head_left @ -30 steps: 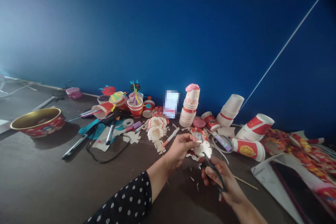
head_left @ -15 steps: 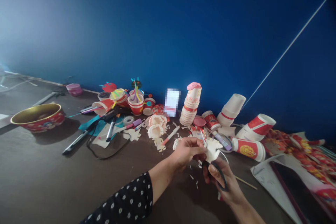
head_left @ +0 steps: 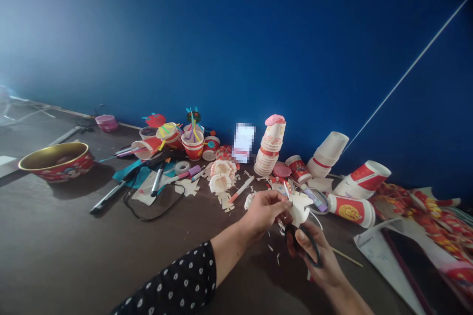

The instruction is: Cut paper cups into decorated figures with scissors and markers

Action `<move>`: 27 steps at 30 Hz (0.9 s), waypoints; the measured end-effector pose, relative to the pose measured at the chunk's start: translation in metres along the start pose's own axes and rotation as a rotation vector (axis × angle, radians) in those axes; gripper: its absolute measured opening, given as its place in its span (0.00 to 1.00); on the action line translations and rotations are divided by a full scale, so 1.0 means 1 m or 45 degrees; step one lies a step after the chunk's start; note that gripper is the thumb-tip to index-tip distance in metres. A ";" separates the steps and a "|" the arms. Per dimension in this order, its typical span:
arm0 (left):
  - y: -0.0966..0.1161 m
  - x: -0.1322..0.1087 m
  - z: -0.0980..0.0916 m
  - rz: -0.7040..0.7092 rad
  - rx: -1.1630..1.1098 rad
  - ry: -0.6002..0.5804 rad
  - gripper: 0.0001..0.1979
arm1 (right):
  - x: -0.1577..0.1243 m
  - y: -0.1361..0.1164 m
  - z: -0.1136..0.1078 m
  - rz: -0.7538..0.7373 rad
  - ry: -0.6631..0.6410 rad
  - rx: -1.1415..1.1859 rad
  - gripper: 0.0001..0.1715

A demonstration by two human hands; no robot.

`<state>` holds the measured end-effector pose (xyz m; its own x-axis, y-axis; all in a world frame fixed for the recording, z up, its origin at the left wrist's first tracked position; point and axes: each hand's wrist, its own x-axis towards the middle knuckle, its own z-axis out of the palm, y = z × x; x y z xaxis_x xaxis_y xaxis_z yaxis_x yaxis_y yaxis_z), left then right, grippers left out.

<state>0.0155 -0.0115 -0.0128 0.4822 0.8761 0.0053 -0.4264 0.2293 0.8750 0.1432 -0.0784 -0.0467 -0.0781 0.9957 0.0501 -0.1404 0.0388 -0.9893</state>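
Note:
My left hand (head_left: pixel 264 214) pinches a piece of white paper (head_left: pixel 300 206) with a notched, jagged edge. My right hand (head_left: pixel 316 251) has its thumb and fingers through the dark handles of a pair of scissors (head_left: pixel 313 245), right below the paper. A narrow blade tip shows above the left fingers; the rest of the blades is hidden behind the paper and hand. Small white scraps (head_left: pixel 271 248) lie on the table under my hands. Just beyond them are a white marker with an orange end (head_left: pixel 242 189) and cut paper-cup pieces (head_left: pixel 220 182).
A tall stack of paper cups (head_left: pixel 271 150) stands near the blue wall, with more cups (head_left: pixel 351 210) lying to the right. A red bowl with gold inside (head_left: pixel 55 170) sits far left. Pens and a cable (head_left: pixel 148 219) lie left of centre; a dark phone (head_left: pixel 417 270) rests front right.
The view has shifted slightly. The white paper has turned a little between my hands, while both hands stay in nearly the same place with their grips kept.

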 end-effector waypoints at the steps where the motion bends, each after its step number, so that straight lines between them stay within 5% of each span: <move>1: 0.000 0.000 0.000 0.009 -0.014 0.008 0.14 | 0.000 0.000 0.000 0.010 0.008 0.010 0.18; 27: 0.003 -0.005 0.007 -0.052 0.067 0.045 0.13 | 0.000 0.001 0.004 -0.052 0.135 0.021 0.18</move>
<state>0.0177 -0.0182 -0.0071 0.4703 0.8812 -0.0472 -0.3655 0.2432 0.8985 0.1393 -0.0782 -0.0474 0.0329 0.9967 0.0744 -0.1573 0.0787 -0.9844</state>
